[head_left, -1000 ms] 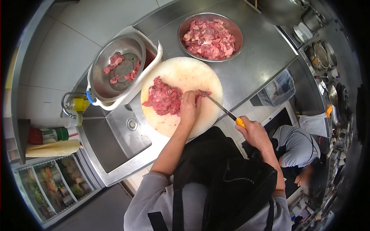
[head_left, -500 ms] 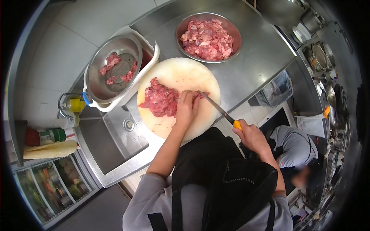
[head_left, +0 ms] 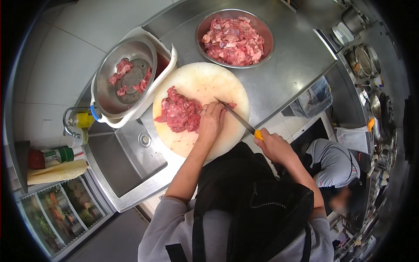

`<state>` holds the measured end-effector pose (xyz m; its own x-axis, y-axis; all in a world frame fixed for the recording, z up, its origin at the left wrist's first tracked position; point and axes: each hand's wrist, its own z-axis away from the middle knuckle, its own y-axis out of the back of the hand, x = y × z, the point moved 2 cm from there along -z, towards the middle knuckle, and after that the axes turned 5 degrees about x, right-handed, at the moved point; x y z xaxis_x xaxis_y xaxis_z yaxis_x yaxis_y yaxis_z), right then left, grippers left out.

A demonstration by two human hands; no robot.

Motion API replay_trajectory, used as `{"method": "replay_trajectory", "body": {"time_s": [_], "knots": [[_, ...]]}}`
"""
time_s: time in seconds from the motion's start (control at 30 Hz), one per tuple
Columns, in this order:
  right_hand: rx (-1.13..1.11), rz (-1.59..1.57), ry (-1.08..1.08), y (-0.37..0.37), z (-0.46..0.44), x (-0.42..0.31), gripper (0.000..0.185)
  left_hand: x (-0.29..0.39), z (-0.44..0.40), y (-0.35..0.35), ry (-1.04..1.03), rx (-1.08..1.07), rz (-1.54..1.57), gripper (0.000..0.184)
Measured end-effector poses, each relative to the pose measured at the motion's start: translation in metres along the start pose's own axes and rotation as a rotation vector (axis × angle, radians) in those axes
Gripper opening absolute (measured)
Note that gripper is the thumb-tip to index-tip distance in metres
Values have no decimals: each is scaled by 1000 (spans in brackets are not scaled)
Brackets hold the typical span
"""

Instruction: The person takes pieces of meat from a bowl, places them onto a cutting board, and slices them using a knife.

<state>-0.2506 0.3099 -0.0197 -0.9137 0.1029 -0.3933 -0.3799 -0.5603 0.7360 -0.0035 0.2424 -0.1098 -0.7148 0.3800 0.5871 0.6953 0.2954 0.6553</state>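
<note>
A round white cutting board [head_left: 227, 81] lies on the steel counter, with a pile of raw meat [head_left: 180, 110] on its left half. My left hand [head_left: 211, 121], fingers curled and pressed together, holds down a piece of meat [head_left: 232, 105] just right of that pile. Part of this piece shows past the fingertips; the rest is hidden. In my right hand [head_left: 276, 146] is a knife [head_left: 239, 117] with a yellow handle. Its blade slants up and left over the board, lying across the piece close beside my left fingers.
A steel bowl [head_left: 269, 48] heaped with cut meat stands behind the board. Left of it, a steel basin [head_left: 102, 94] with some meat rests on a white tub [head_left: 173, 56] by the sink [head_left: 118, 161]. A person [head_left: 334, 161] in grey bends at the right.
My right hand and the knife have shifted left, bringing the blade nearer my left fingers. The left hand stays almost in place on the meat.
</note>
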Motion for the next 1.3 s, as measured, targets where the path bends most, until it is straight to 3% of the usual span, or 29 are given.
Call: {"method": "replay_trajectory", "body": {"time_s": [0.23, 0.43, 0.5, 0.53, 0.6, 0.7, 0.97, 1.07, 1.3], "knots": [[-119, 22, -104, 15, 34, 10, 47, -4, 2, 0, 21, -7, 15, 15], [-97, 9, -39, 35, 61, 26, 47, -9, 9, 15, 58, -32, 67, 17], [-42, 13, -20, 39, 66, 28, 48, -12, 9, 19, 266, -90, 278, 14], [9, 16, -4, 40, 67, 28, 48, -9, 7, 20, 266, -89, 279, 14], [27, 24, -1, 35, 63, 23, 48, -1, 0, 23, 144, 11, 117, 16], [32, 36, -10, 22, 52, 13, 49, 3, -3, 19, 34, -10, 35, 18], [6, 81, -43, 2, 18, -6, 46, -4, 4, 15, 16, -42, -37, 18], [105, 111, 19, -8, -5, -15, 43, -4, 4, 9, -3, -37, -79, 17], [16, 175, -79, 18, 44, 4, 37, -20, 5, 8, -15, -40, -113, 15]]}}
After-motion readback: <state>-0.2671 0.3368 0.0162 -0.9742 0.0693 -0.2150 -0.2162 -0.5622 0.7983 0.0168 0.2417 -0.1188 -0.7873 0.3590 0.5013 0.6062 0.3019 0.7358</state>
